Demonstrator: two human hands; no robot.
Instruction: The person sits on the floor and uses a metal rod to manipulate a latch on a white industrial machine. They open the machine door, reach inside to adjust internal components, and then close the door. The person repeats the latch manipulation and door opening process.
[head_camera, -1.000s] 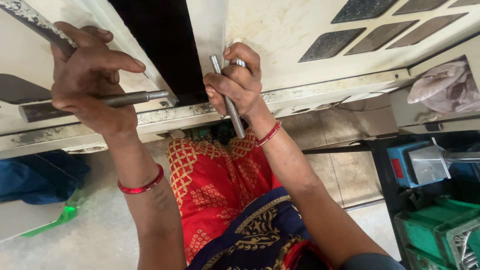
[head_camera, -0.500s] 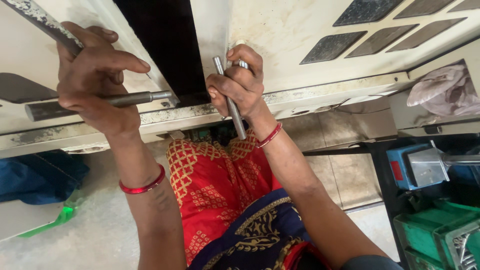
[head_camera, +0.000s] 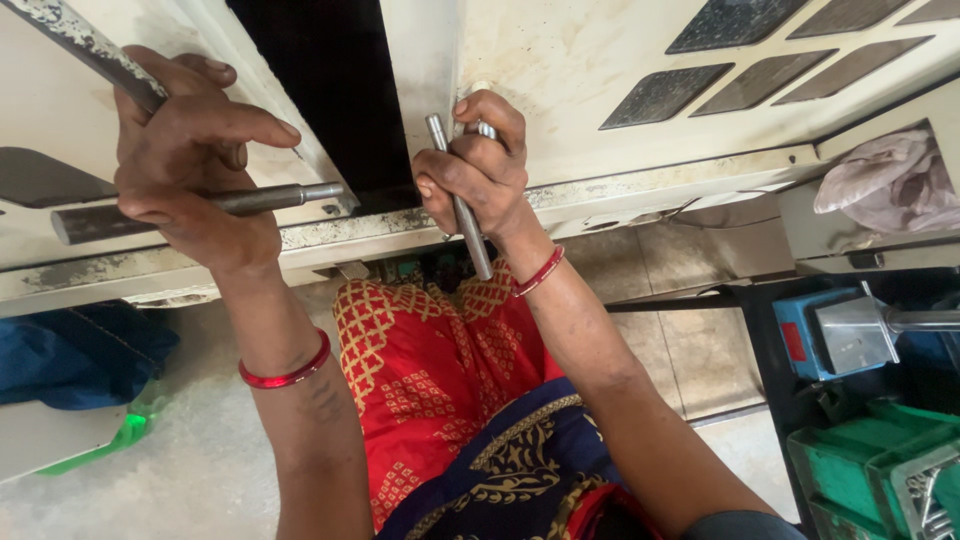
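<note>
My left hand (head_camera: 190, 165) grips a thick dark metal rod (head_camera: 270, 198) that lies level, its tip pointing right towards a dark opening in a dirty white metal panel (head_camera: 560, 80). My right hand (head_camera: 480, 170) is closed round a thinner grey metal rod (head_camera: 470, 235), held slanted against the panel's lower edge (head_camera: 660, 185). Both wrists wear red bangles. A red patterned garment (head_camera: 440, 380) shows below my arms.
A grey metal strip (head_camera: 80, 40) slants above my left hand. At right stand a blue block with a metal piece (head_camera: 840, 335), green crates (head_camera: 880, 470) and a crumpled cloth (head_camera: 890, 180). A blue cloth (head_camera: 70, 355) and a green object (head_camera: 110, 440) lie on the floor at left.
Both hands keep their grip on the rods; the view has shifted very slightly, with no clear movement of the rods.
</note>
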